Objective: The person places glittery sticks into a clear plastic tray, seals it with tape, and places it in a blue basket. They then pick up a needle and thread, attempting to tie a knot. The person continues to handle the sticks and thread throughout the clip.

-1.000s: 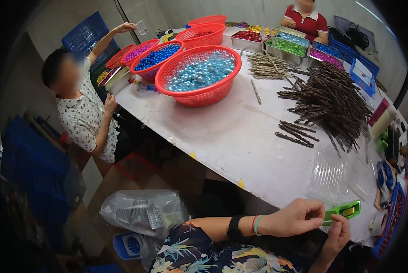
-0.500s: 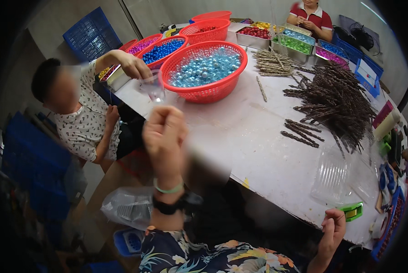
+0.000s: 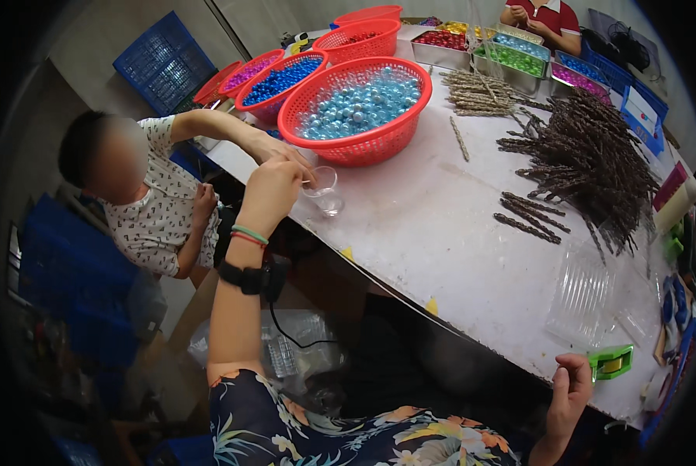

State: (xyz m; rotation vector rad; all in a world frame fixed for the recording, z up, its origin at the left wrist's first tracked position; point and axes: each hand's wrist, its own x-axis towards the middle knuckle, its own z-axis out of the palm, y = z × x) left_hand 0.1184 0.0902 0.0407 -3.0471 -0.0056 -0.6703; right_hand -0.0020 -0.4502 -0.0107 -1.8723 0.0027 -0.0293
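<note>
My left hand (image 3: 270, 190) is stretched out over the table's left edge, its fingers pinched together beside a co-worker's hand (image 3: 303, 165). Just right of both sits a small clear plastic cup (image 3: 326, 193); whether my fingers touch it is unclear, and what they hold, if anything, is hidden. At the lower right, my right hand (image 3: 569, 396) is raised by the table's front edge, fingers curled in. No object shows plainly in it. Nearest to it is a green tape dispenser (image 3: 610, 363), with clear ribbed plastic trays (image 3: 585, 299) beyond.
A red basket of light blue beads (image 3: 356, 109) stands beyond the cup, with blue beads (image 3: 282, 81) in another behind. Dark brown twisted sticks (image 3: 589, 163) lie heaped at the right, pale ones (image 3: 476, 93) farther back. Metal trays of coloured beads (image 3: 511, 66) line the far side.
My left arm has reached forward and left, bringing the hand beside the co-worker's. The cup, earlier hanging at the co-worker's fingers, is now lower and farther right. My right hand stays about where it was.
</note>
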